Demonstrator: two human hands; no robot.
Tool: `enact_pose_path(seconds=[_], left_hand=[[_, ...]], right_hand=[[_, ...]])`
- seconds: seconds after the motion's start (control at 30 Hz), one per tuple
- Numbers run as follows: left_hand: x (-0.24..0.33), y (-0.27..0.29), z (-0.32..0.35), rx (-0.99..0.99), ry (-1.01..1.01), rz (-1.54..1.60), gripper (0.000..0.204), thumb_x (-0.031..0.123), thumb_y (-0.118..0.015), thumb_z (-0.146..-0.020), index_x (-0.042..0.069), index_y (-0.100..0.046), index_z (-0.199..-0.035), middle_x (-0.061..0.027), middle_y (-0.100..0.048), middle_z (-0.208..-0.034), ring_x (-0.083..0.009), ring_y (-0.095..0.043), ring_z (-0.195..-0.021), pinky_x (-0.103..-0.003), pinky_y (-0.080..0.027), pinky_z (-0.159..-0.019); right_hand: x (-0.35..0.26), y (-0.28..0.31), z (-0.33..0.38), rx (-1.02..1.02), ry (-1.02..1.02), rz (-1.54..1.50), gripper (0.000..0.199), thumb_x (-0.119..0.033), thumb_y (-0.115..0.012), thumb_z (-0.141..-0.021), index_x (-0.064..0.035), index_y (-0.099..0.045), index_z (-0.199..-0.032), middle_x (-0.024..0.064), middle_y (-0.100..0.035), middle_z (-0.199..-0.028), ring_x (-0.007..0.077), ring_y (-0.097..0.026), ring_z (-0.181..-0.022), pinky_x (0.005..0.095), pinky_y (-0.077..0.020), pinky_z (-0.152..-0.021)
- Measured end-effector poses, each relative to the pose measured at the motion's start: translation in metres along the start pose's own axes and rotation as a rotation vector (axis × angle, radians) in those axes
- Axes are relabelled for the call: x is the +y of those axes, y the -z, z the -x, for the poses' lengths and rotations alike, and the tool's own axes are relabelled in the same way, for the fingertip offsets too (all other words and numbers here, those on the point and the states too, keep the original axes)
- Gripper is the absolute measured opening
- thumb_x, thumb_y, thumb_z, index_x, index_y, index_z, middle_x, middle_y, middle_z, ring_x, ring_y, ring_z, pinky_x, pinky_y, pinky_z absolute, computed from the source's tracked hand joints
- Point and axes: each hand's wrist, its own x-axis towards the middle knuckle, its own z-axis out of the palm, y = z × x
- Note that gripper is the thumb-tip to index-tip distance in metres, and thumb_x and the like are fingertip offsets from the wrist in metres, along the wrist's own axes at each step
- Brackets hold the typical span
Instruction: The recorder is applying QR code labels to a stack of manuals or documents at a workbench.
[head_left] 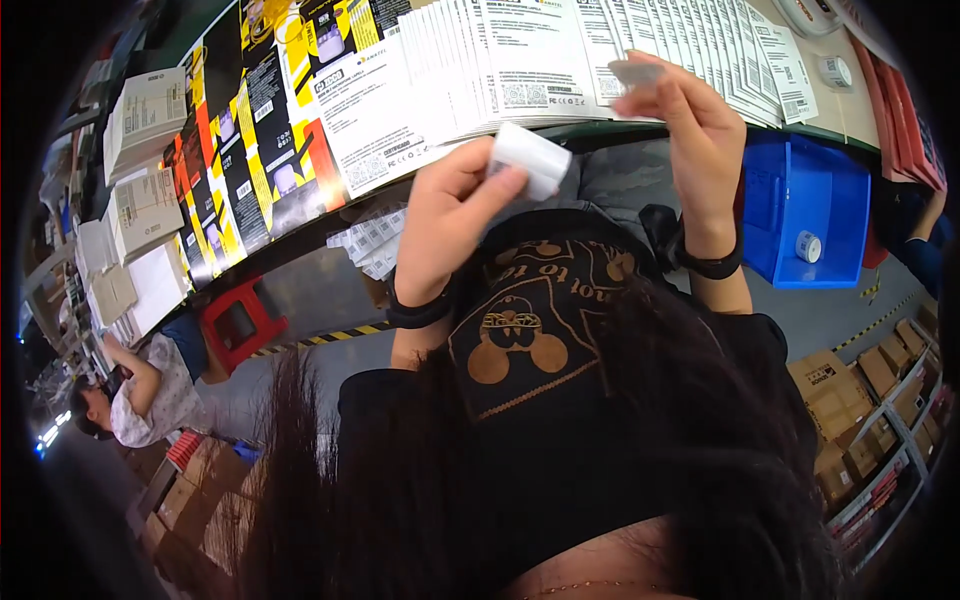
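Gripping a small white roll of label tape (pixel 530 158) in the left hand (pixel 452 215), thumb pressed along its near side and the other fingers curled behind it, just above a black wristband (pixel 418 312). Pinching a small pale label or strip end (pixel 634 72) between thumb and fingertips of the right hand (pixel 692 135), raised a little beyond and to the right of the roll, with the remaining fingers loosely folded; hard to tell whether the strip is joined to the roll or already free. Hovering both hands over the near edge of a dark work table (pixel 560 132), just short of the fanned rows of white printed cards (pixel 560 50), with black, orange and yellow flat packaging cartons (pixel 250 140) lying well off to the left of the left fingers. Sitting below and to the right of the right wrist, a blue plastic bin (pixel 815 215) with another small white roll (pixel 808 246) inside. Judging from this: peeling a label off the roll, apparently mid-way, with the piece lifted but not yet placed. Calling next for a steady pull away from the roll while keeping the thumb clamped on it, then a clean, square press onto whichever printed piece lies closest beyond the fingertips.
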Motion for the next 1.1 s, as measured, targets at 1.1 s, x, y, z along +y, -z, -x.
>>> enact_pose_path(seconds=[1.1], left_hand=[[0.041, 0.01, -0.016, -0.246, -0.545, -1.175, 0.015, 0.01, -0.053, -0.075, -0.004, -0.052, -0.082, -0.0279, -0.043, -0.119, -0.0365, -0.045, -0.11, -0.044, -0.036, -0.092]], right_hand=[[-0.005, 0.015, -0.032, 0.163, -0.072, 0.398, 0.018, -0.014, -0.067, -0.074, 0.0016, -0.062, -0.082, 0.0022, -0.061, -0.07, 0.005, -0.053, -0.06, 0.015, -0.0406, -0.055]])
